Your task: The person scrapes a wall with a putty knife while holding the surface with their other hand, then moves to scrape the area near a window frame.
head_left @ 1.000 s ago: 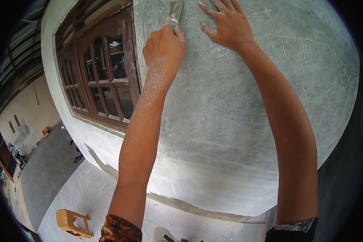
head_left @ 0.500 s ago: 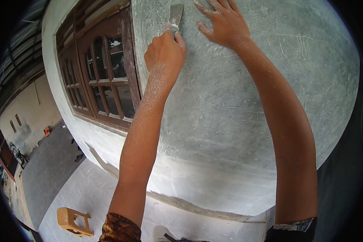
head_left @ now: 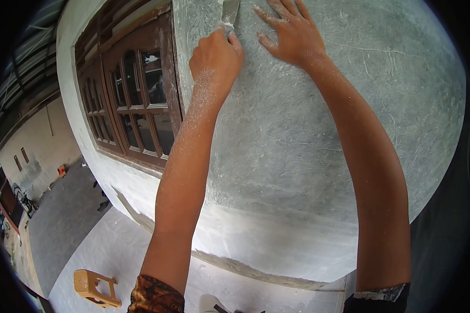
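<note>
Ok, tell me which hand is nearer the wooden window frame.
Left. The left hand, gripping the putty knife, is just beside the wooden window frame; the right hand lies flat on the wall farther away.

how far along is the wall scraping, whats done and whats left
Done: the grey wall shows scrape marks over most of its visible middle, and white dust coats both forearms. In hand: the left hand grips a putty knife with its blade on the wall beside the window frame, while the right hand is flat on the wall. Left: the whiter band along the wall's base looks unscraped; above the blade is out of view.
</note>
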Action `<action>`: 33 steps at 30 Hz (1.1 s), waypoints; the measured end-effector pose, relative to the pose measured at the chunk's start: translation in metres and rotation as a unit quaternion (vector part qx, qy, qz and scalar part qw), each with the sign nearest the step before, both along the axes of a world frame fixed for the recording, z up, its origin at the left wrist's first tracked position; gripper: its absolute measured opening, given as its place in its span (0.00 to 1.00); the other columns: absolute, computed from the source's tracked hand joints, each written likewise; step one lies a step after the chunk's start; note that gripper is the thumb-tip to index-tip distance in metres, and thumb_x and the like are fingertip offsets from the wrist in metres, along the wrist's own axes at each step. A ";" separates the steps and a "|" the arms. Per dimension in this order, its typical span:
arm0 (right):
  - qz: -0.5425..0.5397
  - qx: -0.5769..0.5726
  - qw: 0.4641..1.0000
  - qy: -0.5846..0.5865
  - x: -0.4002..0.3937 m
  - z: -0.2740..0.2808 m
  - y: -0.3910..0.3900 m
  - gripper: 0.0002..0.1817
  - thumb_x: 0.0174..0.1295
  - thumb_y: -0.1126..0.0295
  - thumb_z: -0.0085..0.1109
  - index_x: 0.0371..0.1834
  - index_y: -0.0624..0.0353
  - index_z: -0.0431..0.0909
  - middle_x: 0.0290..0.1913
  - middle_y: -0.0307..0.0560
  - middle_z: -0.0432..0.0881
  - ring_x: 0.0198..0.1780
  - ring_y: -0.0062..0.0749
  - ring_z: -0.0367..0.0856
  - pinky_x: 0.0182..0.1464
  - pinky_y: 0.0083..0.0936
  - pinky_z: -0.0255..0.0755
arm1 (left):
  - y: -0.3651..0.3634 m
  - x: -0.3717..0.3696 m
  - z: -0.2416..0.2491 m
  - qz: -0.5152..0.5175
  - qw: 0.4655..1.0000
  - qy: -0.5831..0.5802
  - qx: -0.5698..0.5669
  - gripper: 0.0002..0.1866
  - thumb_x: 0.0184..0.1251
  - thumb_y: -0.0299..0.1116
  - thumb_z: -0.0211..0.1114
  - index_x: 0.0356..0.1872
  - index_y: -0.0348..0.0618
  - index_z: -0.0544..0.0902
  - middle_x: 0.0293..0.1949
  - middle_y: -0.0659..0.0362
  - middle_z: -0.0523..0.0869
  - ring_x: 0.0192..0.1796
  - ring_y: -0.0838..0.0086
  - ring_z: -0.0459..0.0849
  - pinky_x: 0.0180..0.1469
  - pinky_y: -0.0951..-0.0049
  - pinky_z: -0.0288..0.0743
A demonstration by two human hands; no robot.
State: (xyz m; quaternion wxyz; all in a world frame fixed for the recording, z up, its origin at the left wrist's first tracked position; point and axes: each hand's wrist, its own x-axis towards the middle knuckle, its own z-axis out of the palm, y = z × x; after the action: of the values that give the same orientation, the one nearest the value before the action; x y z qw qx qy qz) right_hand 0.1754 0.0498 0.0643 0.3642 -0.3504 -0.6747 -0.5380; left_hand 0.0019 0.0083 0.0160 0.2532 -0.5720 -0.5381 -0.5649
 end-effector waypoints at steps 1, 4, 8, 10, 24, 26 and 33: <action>0.002 0.001 1.000 0.001 0.000 0.001 0.000 0.37 0.70 0.49 0.59 0.80 0.53 0.67 0.86 0.55 0.54 0.87 0.49 0.46 0.87 0.48 0.38 | 0.000 0.000 0.000 -0.004 1.000 -0.001 0.004 0.27 0.76 0.49 0.55 0.68 0.46 0.82 0.53 0.37 0.89 0.56 0.40 0.87 0.61 0.45 0.80; 0.012 0.016 1.000 -0.001 0.002 0.001 0.010 0.38 0.70 0.49 0.59 0.80 0.54 0.67 0.85 0.55 0.55 0.87 0.49 0.46 0.87 0.48 0.38 | -0.004 0.006 -0.016 -0.003 1.000 -0.008 -0.011 0.27 0.76 0.48 0.56 0.68 0.45 0.81 0.53 0.37 0.89 0.57 0.40 0.87 0.61 0.45 0.80; 0.026 0.037 0.999 -0.003 0.002 0.001 0.018 0.37 0.70 0.49 0.58 0.79 0.54 0.68 0.85 0.55 0.56 0.87 0.50 0.47 0.86 0.48 0.38 | 0.005 -0.001 -0.006 -0.025 1.000 -0.010 0.012 0.27 0.76 0.49 0.56 0.68 0.44 0.81 0.54 0.37 0.88 0.58 0.40 0.86 0.61 0.46 0.80; 0.018 0.030 0.999 -0.002 0.001 -0.002 0.010 0.37 0.70 0.49 0.59 0.79 0.54 0.68 0.85 0.55 0.56 0.87 0.49 0.47 0.86 0.49 0.38 | 0.007 -0.004 0.004 -0.016 1.000 -0.004 0.023 0.27 0.76 0.49 0.56 0.68 0.45 0.81 0.54 0.36 0.88 0.58 0.39 0.86 0.61 0.46 0.80; 0.022 0.016 1.000 -0.001 0.003 -0.002 0.007 0.37 0.69 0.49 0.60 0.79 0.54 0.69 0.85 0.55 0.56 0.87 0.50 0.47 0.86 0.48 0.40 | 0.002 0.000 -0.008 -0.015 0.999 -0.013 0.027 0.27 0.76 0.50 0.56 0.68 0.47 0.81 0.53 0.36 0.88 0.57 0.38 0.86 0.62 0.45 0.79; 0.023 0.029 0.999 -0.003 0.003 0.001 0.014 0.37 0.69 0.49 0.60 0.79 0.54 0.69 0.85 0.55 0.56 0.87 0.50 0.48 0.86 0.48 0.40 | 0.001 0.005 -0.021 -0.003 0.999 -0.034 -0.025 0.27 0.76 0.50 0.55 0.69 0.47 0.81 0.53 0.36 0.88 0.57 0.38 0.86 0.62 0.46 0.79; 0.039 0.054 0.998 -0.004 0.003 0.001 0.018 0.36 0.69 0.49 0.60 0.78 0.54 0.70 0.85 0.55 0.57 0.86 0.50 0.49 0.86 0.48 0.40 | 0.010 -0.002 -0.002 0.006 0.998 0.003 0.061 0.25 0.77 0.43 0.56 0.67 0.41 0.81 0.45 0.38 0.90 0.50 0.42 0.90 0.53 0.45 0.83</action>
State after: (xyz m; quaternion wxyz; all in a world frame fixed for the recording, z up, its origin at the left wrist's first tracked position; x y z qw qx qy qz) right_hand 0.1782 0.0681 0.0656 0.4010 -0.3015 -0.6593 -0.5600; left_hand 0.0004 0.0184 0.0135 0.2927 -0.5535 -0.5052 -0.5939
